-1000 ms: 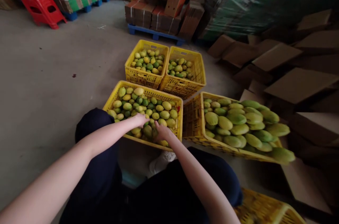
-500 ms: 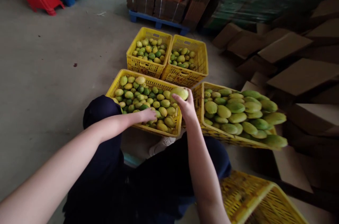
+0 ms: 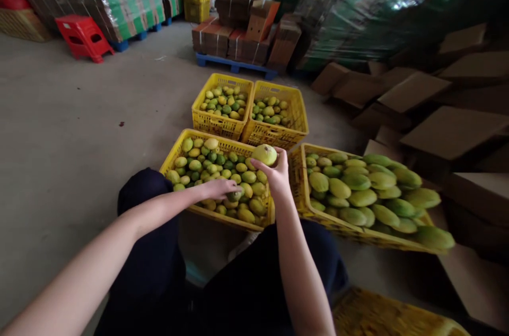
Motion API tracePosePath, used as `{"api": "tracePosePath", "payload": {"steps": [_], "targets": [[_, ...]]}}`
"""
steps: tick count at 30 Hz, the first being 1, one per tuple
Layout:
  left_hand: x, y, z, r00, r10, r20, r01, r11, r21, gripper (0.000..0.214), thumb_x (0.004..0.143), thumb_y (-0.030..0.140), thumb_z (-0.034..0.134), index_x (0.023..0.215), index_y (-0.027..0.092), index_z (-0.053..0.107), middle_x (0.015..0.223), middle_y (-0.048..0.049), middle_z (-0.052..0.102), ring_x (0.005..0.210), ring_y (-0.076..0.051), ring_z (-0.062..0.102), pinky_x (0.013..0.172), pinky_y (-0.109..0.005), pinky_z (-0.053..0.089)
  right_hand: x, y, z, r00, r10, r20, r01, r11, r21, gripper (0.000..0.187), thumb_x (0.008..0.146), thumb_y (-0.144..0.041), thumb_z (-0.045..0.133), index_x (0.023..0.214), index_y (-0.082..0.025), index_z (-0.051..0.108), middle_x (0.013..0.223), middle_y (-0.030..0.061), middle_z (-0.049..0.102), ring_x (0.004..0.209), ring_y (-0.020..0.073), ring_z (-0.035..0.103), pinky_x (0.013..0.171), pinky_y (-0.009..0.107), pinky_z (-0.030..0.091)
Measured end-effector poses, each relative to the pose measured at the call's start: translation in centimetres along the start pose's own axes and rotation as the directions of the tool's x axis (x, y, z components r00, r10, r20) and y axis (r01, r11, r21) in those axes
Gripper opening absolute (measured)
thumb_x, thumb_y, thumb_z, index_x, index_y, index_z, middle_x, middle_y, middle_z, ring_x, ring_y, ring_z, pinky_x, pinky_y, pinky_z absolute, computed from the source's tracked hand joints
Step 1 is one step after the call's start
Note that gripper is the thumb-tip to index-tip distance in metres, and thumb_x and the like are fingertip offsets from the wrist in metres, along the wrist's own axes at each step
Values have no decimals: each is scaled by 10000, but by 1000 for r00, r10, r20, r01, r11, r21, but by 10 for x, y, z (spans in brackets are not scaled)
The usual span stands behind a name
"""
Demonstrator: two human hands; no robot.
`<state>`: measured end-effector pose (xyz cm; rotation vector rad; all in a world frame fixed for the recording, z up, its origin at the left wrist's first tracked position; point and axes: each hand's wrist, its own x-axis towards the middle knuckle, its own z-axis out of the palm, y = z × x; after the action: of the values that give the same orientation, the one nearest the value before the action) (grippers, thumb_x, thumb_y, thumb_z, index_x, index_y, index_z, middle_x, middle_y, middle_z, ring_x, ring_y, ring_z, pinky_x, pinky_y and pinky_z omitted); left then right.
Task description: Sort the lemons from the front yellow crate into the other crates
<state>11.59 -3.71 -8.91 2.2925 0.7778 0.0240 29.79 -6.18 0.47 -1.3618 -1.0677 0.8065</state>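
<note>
My right hand (image 3: 278, 174) grips a pale yellow-green papaya (image 3: 264, 155) above the right end of a yellow crate (image 3: 178, 146). The fruit's dark stem spot faces up. Lower and to the left, my left hand (image 3: 221, 188) has its fingers closed on a smaller, darker green papaya (image 3: 235, 195) just over the fruit in that same crate. Its thumb is largely hidden. Many loose green and yellow papayas (image 3: 246, 215) fill the crate below both hands.
Right of me, another yellow crate (image 3: 304, 187) is heaped with larger papayas (image 3: 362, 198). Two part-filled crates (image 3: 223, 124) stand behind. Cardboard boxes (image 3: 453, 129) pile up on the right. A red stool (image 3: 84, 38) and a loaded blue pallet (image 3: 234, 65) stand farther back.
The view has tilted up, showing more of the background. My left hand has lifted slightly with a green papaya at its fingertips. My right hand keeps its papaya, now turned stem spot up.
</note>
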Motion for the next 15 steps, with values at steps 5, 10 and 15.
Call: {"api": "tracePosePath", "payload": {"steps": [5, 10, 15], "targets": [[-15, 18, -54, 831, -146, -537, -161, 861, -483, 643, 730, 344, 845, 1315, 211, 613, 1354, -124, 647, 1221, -272, 634, 1046, -406, 525, 1, -9, -6, 995, 25, -93, -16, 996, 92, 653, 534, -433, 910, 1011, -246, 506, 929, -41, 594, 810, 162, 615, 761, 322, 546], [-49, 31, -93, 597, -371, -711, -500, 522, -692, 718, 713, 547, 800, 1304, 251, 520, 1358, -98, 630, 1248, -286, 626, 981, -428, 588, 2, -5, 6, 995, 52, -82, -38, 986, 159, 617, 546, -444, 911, 991, -244, 533, 878, -49, 607, 748, 155, 610, 709, 321, 544], [-55, 36, -112, 620, -534, -575, -530, 255, -809, 574, 916, 644, 520, 1269, 191, 540, 1325, -135, 640, 1320, -283, 594, 1040, -423, 587, -1, -2, 28, 997, 71, 18, -73, 987, 144, 571, 570, -447, 906, 968, -251, 547, 885, -37, 626, 776, 171, 621, 722, 330, 556]]}}
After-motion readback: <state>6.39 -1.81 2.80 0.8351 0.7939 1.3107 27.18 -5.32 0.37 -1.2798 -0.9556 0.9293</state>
